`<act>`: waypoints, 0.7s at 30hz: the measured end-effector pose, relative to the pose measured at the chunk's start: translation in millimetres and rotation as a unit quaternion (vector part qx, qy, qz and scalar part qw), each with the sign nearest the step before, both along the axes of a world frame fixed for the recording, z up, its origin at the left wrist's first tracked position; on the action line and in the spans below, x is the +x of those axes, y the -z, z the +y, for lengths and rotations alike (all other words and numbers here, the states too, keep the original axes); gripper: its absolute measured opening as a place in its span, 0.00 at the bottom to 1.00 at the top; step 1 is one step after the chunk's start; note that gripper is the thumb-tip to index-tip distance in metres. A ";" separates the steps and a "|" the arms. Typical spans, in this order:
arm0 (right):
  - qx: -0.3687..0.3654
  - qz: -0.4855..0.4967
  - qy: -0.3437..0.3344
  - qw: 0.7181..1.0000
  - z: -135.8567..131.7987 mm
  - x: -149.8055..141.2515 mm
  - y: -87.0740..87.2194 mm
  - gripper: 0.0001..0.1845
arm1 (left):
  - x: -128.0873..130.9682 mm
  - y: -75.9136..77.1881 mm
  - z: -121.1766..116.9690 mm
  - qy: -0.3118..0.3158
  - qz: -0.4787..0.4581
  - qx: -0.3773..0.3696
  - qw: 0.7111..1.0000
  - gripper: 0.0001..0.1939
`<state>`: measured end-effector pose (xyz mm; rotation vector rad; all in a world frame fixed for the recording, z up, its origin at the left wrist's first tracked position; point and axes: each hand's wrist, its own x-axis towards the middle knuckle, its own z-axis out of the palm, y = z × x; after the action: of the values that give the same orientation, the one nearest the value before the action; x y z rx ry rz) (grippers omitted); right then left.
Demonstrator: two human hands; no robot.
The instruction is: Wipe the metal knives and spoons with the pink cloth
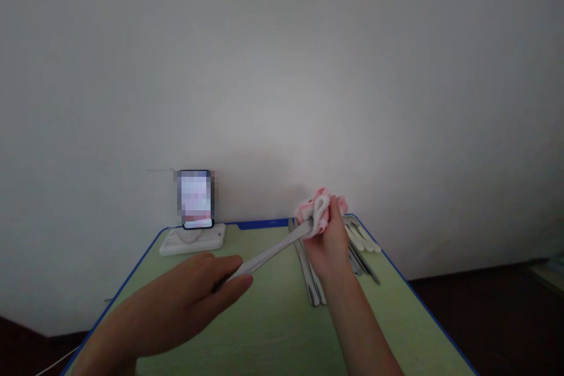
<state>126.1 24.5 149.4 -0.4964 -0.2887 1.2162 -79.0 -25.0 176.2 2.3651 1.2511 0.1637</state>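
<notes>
My left hand (189, 294) is closed around one end of a long, flat metal table knife (275, 251), pinching it between thumb and fingers. The knife slants up to the right over the table. Its far end goes into a crumpled pink-and-white cloth (319, 211), so that tip is hidden. Wrapped about the cloth and knife end is my right hand (332, 241), its fingers mostly out of sight. Beneath and beside that hand lie metal knives (306, 273), partly covered by the wrist.
Right of my right hand lie slim dark metal utensils (365, 263) and several white-handled pieces of cutlery (365, 239). A lit phone (196, 200) stands on a white base (194, 239) at the back left. The green table (255, 329) has a blue edge and meets the wall (282, 70).
</notes>
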 end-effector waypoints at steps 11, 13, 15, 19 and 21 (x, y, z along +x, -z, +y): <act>-0.029 -0.014 0.054 0.998 -8.3 -20.8 -0.1 0.17 | 2.8 6.5 6.2 0.001 0.018 0.007 1.000 0.26; -0.054 -0.039 0.035 0.997 -12.3 -36.2 6.5 0.21 | 4.8 7.9 8.4 -0.002 0.014 0.010 1.000 0.25; -0.056 -0.086 0.004 0.995 -17.3 -52.3 14.2 0.24 | 10.2 9.7 11.7 0.001 0.010 0.015 1.000 0.25; -0.032 -0.146 -0.077 0.986 -23.2 -72.6 25.5 0.25 | 23.8 12.8 16.0 0.003 0.001 0.017 1.000 0.25; -0.017 -0.157 -0.080 0.984 -20.0 -70.2 26.2 0.24 | 25.1 13.6 15.9 -0.006 -0.007 0.012 1.000 0.26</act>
<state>55.9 4.5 123.2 -0.7058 -0.5867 1.2992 -53.9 -9.2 162.5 2.3726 1.2643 0.1988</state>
